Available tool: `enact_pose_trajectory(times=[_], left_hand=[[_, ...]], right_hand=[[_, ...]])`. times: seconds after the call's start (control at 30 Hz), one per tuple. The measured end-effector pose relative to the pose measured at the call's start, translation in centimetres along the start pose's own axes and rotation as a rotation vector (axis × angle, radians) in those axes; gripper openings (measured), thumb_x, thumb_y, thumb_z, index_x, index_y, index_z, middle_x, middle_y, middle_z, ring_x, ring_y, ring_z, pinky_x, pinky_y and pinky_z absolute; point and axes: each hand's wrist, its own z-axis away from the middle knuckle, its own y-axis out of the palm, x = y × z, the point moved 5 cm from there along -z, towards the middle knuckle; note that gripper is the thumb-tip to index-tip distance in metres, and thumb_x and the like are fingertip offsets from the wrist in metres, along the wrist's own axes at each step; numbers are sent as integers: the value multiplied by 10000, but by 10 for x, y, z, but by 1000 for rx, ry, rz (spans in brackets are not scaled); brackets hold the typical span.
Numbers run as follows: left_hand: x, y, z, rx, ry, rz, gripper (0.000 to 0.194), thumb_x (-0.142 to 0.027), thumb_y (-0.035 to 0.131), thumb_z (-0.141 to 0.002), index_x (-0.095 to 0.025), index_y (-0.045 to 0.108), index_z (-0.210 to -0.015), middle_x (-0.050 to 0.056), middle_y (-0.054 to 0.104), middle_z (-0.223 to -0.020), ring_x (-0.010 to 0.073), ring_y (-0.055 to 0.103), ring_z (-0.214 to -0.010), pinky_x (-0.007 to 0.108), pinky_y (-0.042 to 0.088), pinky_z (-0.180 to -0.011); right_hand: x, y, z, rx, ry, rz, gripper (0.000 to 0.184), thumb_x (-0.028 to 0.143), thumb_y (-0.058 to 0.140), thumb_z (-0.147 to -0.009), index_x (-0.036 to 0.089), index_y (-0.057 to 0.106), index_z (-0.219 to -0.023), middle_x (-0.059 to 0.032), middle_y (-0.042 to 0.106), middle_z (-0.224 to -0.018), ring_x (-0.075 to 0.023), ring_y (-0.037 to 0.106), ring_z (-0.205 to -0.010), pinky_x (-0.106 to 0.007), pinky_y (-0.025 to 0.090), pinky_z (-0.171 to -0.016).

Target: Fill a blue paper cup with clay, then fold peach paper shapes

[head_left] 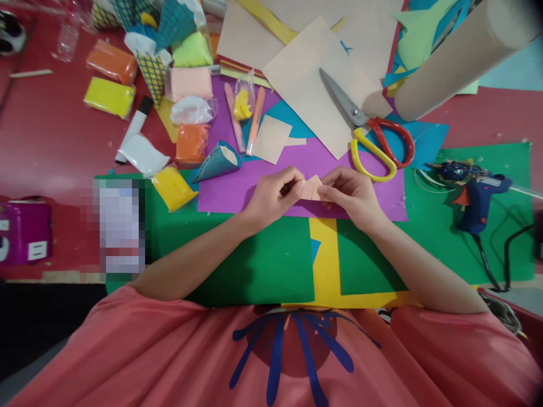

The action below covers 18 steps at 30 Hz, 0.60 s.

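Observation:
Between my two hands is a small folded piece of peach paper (311, 188), with creases showing on it. My left hand (275, 195) pinches its left end between thumb and fingers. On the right end, the thumb and fingers of my right hand (350, 192) press together. Both hands are over a purple sheet (229, 192). Just beyond my right hand lie scissors (358, 116) with one red and one yellow handle. A small square of peach paper (271, 138) and a blue patterned paper cone (218, 161) lie beyond my left hand.
Packets of coloured clay (190, 85), a marker (134, 127) and more cones (150, 68) crowd the left. A glue gun (479, 198) with a black cord lies on green sheet (517, 169) at right. Behind the scissors are large peach sheets (305, 73) and a paper roll (458, 62).

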Motion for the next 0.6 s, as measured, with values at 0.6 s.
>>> enact_pose_trajectory(times=[0.6], left_hand=[[3, -1, -1, -31, -63, 67, 276, -390, 461, -930, -197, 491, -735, -52, 419, -573, 72, 377, -496, 206, 284, -452]], right_hand=[[-1, -3, -1, -36, -37, -21, 279, 450, 715, -771, 187, 620, -773, 43, 548, -599, -74, 463, -521, -221, 382, -488]])
